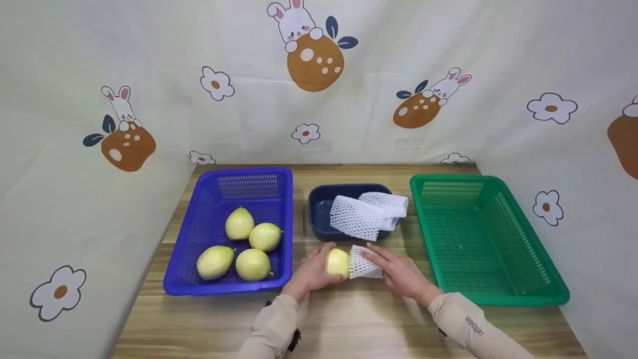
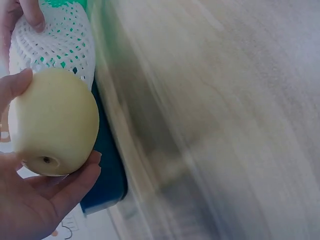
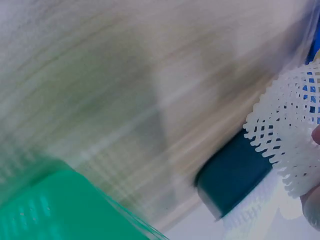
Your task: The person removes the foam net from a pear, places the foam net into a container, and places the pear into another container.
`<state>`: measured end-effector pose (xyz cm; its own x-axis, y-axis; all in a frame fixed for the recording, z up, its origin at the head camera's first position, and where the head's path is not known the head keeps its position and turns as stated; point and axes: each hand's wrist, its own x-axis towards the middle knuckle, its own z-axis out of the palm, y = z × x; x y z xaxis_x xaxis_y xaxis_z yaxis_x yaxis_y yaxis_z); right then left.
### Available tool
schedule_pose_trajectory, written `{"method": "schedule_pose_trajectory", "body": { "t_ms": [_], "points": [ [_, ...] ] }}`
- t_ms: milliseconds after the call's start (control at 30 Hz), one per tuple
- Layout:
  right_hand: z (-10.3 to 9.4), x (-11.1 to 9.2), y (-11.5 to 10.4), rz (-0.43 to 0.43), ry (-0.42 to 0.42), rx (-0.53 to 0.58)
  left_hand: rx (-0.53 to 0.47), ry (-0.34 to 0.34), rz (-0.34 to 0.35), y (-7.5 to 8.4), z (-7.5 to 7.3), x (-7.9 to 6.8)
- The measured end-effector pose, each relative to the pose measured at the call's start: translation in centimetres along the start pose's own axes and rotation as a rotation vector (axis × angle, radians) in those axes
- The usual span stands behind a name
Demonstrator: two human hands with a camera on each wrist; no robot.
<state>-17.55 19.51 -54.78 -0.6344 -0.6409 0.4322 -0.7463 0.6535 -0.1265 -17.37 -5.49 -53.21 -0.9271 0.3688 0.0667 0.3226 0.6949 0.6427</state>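
My left hand [image 1: 315, 269] grips a pale yellow-green pear [image 1: 338, 263] above the wooden table, fingers and thumb round its sides. In the left wrist view the pear [image 2: 55, 120] shows its dimpled end toward the camera, and its far end meets the mouth of a white foam net sleeve [image 2: 55, 37]. My right hand [image 1: 402, 271] pinches that foam net sleeve [image 1: 364, 262] from the other side. In the right wrist view only fingertips appear at the edge, on the net sleeve [image 3: 292, 125].
A blue basket [image 1: 228, 287] with several pears [image 1: 253, 265] stands at the left. Behind my hands is a small dark blue tub [image 1: 321, 209] with more white foam nets [image 1: 356, 217] over its rim. A green basket [image 1: 463, 249] stands at the right, and a patterned cloth hangs behind.
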Motion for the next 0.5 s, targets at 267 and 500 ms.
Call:
{"method": "schedule_pose_trajectory", "body": {
  "t_ms": [267, 500],
  "points": [
    [-2.9, 1.2, 0.1, -0.035, 0.131, -0.056, 0.072, 0.051, 0.012, 1.3, -2.4, -0.3],
    [-5.6, 2.9, 0.5, -0.045, 0.168, -0.081, 0.125, 0.077, 0.039, 2.0, -5.3, 0.1]
  ]
}}
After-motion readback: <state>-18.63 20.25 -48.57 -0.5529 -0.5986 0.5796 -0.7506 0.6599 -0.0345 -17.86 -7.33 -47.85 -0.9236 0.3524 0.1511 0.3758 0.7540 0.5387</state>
